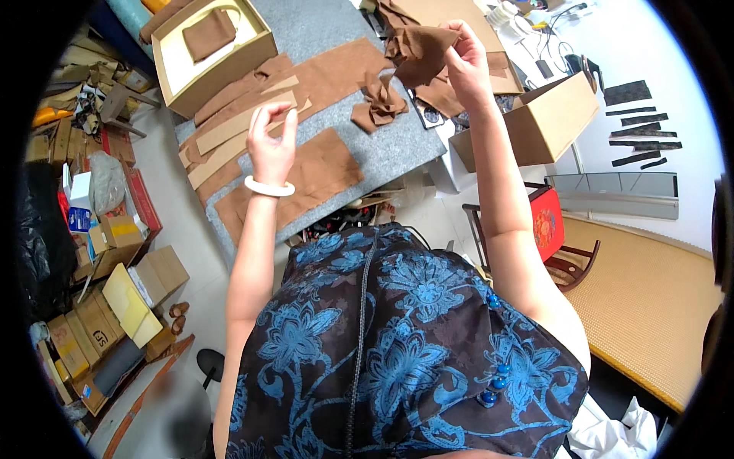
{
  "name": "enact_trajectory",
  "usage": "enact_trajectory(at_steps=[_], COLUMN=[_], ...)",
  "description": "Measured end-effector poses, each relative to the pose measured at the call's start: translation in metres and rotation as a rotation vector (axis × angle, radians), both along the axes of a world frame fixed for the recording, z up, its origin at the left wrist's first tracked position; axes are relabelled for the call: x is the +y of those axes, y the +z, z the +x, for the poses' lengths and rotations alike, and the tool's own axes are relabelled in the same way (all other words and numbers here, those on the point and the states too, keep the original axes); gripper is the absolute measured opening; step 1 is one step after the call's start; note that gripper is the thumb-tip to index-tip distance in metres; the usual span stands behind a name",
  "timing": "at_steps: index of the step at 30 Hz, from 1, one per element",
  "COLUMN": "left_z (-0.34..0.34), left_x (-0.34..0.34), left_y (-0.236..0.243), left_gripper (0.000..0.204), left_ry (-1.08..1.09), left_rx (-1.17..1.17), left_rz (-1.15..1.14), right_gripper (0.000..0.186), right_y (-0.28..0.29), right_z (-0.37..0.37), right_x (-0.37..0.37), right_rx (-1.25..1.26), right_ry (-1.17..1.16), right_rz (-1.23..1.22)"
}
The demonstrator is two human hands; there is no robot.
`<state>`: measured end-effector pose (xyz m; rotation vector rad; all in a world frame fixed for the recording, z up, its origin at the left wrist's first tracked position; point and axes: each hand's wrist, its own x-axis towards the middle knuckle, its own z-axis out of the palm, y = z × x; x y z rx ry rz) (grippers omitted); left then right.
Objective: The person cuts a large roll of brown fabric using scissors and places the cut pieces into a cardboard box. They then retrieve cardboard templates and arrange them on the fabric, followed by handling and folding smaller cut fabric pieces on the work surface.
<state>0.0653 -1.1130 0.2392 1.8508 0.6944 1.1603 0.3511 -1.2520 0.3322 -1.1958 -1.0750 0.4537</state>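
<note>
My right hand (468,67) is raised at the far right of the table, pinching the edge of a brown piece of fabric (424,57) that hangs to its left. Over the table's left part hovers my left hand (271,145), a white bangle on its wrist; its fingers are loosely curved, the thumb apart, and nothing shows between them. Tan card strips (222,144) lie just beyond it on a long brown cloth (336,73). A flat brown fabric panel (325,164) is spread on the near side. Crumpled brown scraps (378,103) sit between the two hands.
An open box (267,47) with a folded brown piece inside stands at the far left of the grey felt-topped table (424,149). An open cardboard box (547,122) is at the right, near a red-backed chair (545,222). Cartons (157,279) crowd the left floor.
</note>
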Motion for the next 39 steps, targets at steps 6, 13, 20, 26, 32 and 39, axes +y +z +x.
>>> enact_trajectory(at_steps=[6, 13, 20, 26, 32, 39], left_z=[0.064, 0.063, -0.028, -0.096, -0.127, -0.130], left_x=[-0.014, -0.038, -0.033, -0.008, -0.010, -0.034], left_y=[0.063, 0.076, 0.069, 0.053, 0.051, 0.040], left_gripper=[0.045, 0.037, 0.052, 0.058, 0.056, 0.044], left_ry=[-0.538, -0.827, -0.870, -0.773, -0.685, -0.453], left_rx=[-0.136, -0.114, -0.332, -0.404, -0.484, -0.493], left_rz=[-0.032, -0.617, -0.954, -1.139, -1.205, -1.012], right_gripper=[0.019, 0.020, 0.038, 0.010, 0.008, 0.046], right_y=[0.055, 0.062, -0.043, -0.061, -0.055, -0.072], right_z=[-0.041, -0.029, -0.073, -0.160, -0.209, -0.256], right_x=[0.018, 0.073, 0.039, 0.019, 0.019, 0.012], right_rx=[-0.056, -0.046, -0.109, 0.111, -0.112, 1.011], right_ry=[0.096, 0.052, -0.308, -0.008, -0.025, 0.717], right_rz=[0.081, -0.031, -0.117, -0.046, 0.021, -0.563])
